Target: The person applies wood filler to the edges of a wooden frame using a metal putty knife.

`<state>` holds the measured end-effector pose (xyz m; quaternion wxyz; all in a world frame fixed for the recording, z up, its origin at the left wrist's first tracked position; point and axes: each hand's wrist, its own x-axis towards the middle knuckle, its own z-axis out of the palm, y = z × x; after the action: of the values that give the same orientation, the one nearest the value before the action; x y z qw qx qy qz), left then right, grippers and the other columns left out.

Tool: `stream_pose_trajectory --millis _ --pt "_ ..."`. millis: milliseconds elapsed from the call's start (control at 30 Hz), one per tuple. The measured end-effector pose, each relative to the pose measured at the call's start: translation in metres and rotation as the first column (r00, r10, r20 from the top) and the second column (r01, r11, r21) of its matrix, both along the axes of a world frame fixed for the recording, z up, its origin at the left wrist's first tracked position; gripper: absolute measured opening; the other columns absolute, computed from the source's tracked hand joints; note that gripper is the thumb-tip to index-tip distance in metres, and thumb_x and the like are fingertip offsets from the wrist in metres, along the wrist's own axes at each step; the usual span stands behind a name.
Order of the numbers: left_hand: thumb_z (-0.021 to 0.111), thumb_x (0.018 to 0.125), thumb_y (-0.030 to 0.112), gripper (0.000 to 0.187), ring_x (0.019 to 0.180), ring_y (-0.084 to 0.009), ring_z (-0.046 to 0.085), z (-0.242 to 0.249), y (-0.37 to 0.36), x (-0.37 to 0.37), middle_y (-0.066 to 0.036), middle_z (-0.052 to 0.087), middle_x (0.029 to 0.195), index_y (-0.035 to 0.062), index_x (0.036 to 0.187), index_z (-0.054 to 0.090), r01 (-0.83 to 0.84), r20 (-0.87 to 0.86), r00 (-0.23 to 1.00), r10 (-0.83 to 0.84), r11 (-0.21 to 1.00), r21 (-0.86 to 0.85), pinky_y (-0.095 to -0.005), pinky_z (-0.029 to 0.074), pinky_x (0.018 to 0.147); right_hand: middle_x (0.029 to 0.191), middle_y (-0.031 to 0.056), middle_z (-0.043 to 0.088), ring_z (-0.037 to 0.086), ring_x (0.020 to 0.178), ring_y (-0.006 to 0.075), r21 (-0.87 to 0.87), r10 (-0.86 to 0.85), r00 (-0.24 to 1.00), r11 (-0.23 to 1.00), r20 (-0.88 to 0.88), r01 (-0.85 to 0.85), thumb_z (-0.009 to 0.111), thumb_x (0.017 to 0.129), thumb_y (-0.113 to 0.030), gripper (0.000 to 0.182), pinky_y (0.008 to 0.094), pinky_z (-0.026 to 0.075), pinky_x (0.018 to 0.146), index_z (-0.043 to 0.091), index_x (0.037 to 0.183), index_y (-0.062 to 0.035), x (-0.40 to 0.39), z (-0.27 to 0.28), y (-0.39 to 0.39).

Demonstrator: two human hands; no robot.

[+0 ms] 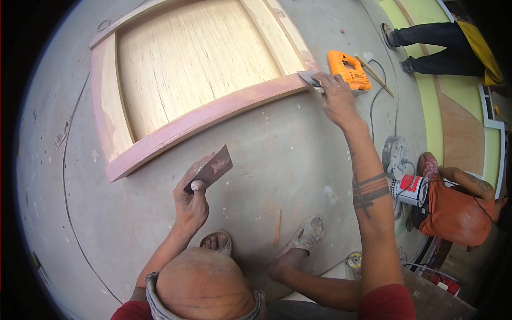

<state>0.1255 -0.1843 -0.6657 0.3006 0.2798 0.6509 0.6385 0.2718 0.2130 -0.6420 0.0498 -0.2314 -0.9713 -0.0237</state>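
My left hand [189, 210] is closed around a flat scraper plate [217, 164], which has pinkish putty smeared on its face. The thumb presses on top of it. Up at the right, my right hand [338, 100] grips a putty knife [308, 78]. Its blade rests at the near right corner of a framed wooden panel [192, 53]. Pink filler coats the panel's near rail [213, 109] and left edge, while the inner plywood is bare. The handle of the putty knife is mostly hidden by my fingers.
An orange jigsaw [349, 69] with a cord lies just beyond my right hand. Right of my forearm are a paint can [409, 189], a grey power tool [396, 154] and a crouching person in orange [456, 213]. Another person's dark-trousered legs [437, 48] show at upper right.
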Motion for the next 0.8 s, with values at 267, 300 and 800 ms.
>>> stream_pose_trajectory --millis 267,300,800 --pt "0.047 0.102 0.057 0.07 0.121 -0.0209 0.059 -0.002 -0.001 0.001 -0.012 0.066 0.129 -0.0032 0.136 0.056 0.017 0.191 0.982 -0.012 1.0 -0.026 -0.0364 0.046 0.106 0.121 0.0154 0.065 0.058 0.107 0.0368 -0.409 -0.048 0.977 0.903 0.208 0.131 0.06 0.077 0.009 0.055 0.0462 0.047 0.097 0.059 0.129 -0.007 0.003 0.039 -0.047" --pt "0.048 0.102 0.056 0.067 0.119 -0.0215 0.061 -0.002 0.001 0.002 -0.011 0.066 0.127 -0.0022 0.136 0.056 0.003 0.439 0.899 -0.013 1.0 0.023 -0.0371 0.047 0.105 0.119 0.0153 0.065 0.058 0.107 0.0373 -0.358 -0.013 0.995 0.933 0.099 0.048 0.06 0.076 0.009 0.053 0.046 0.047 0.095 0.06 0.127 -0.0055 0.006 0.042 -0.06" --pt "0.056 0.103 0.042 0.052 0.115 -0.0254 0.065 0.014 0.033 -0.009 -0.013 0.066 0.126 0.0022 0.137 0.054 -0.025 0.897 0.327 -0.298 0.946 0.324 -0.041 0.053 0.102 0.145 0.0048 0.052 0.044 0.129 0.0301 -0.03 0.503 0.835 0.853 -0.224 -0.522 0.064 0.088 -0.026 0.051 0.0473 0.045 0.096 0.058 0.139 -0.0262 0.023 0.053 -0.209"
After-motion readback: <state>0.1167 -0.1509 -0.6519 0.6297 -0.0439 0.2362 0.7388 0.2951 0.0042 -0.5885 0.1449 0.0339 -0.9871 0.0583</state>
